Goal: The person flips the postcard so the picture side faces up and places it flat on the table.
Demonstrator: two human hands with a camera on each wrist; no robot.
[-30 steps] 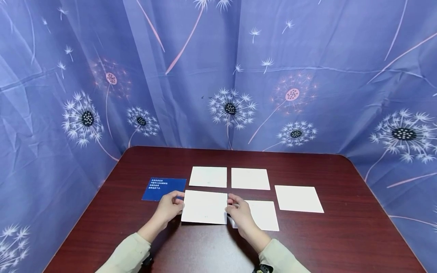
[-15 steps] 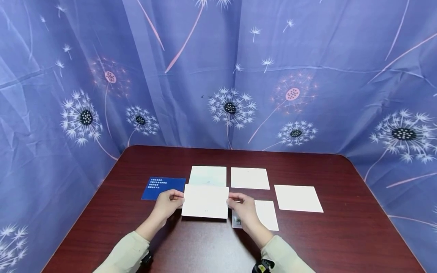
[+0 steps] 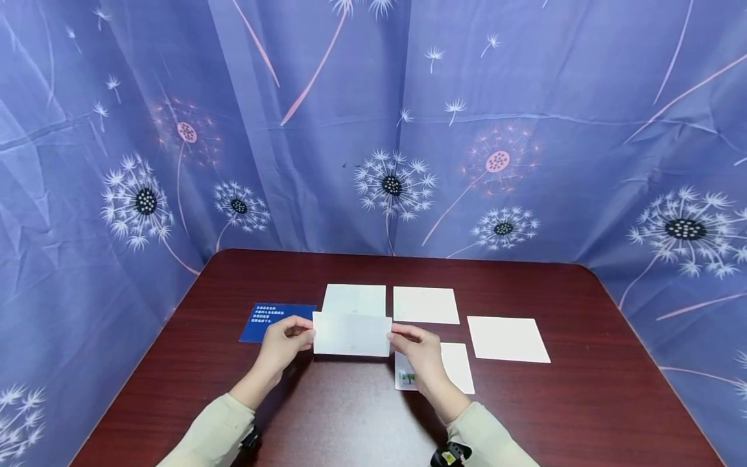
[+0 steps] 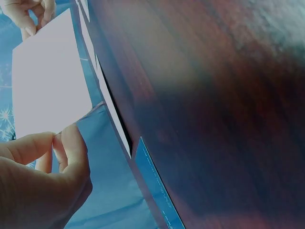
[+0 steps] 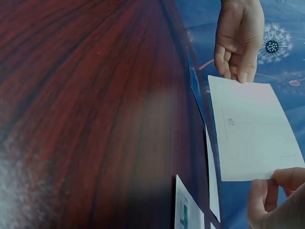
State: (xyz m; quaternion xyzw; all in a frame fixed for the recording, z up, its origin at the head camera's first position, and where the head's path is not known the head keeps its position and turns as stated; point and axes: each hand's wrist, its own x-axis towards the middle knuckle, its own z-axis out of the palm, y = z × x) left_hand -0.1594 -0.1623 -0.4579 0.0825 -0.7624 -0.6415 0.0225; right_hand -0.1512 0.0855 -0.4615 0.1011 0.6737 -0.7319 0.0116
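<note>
1. Card (image 3: 353, 336), white, is held clear of the surface (image 3: 362, 415), between the left hand (image 3: 279, 344) and the right hand (image 3: 423, 357). Its long axis runs left to right, straight across from grip to grip; I judge this the relation any move turns on.
2. Neither hand is nearer: each has 1 of the 2 short edges. The card lies to the right of the left grip and to the left of the right grip.
3. Left grip: closed to the card's thickness, thumb and finger pinching the edge. Right grip: the same, at the opposite edge.
4. The card looks tilted; I cannot tell its exact angle.
5. Both arms reach in from the near side, left sleeve (image 3: 216, 431) and right sleeve (image 3: 487, 438) slanting inward, hands roughly level.
6. In the head view, the left hand overlaps the blue card (image 3: 265, 331), the right hand hides part of the near card (image 3: 458, 366), and the held card covers the near part of the back card (image 3: 354, 298).
</note>
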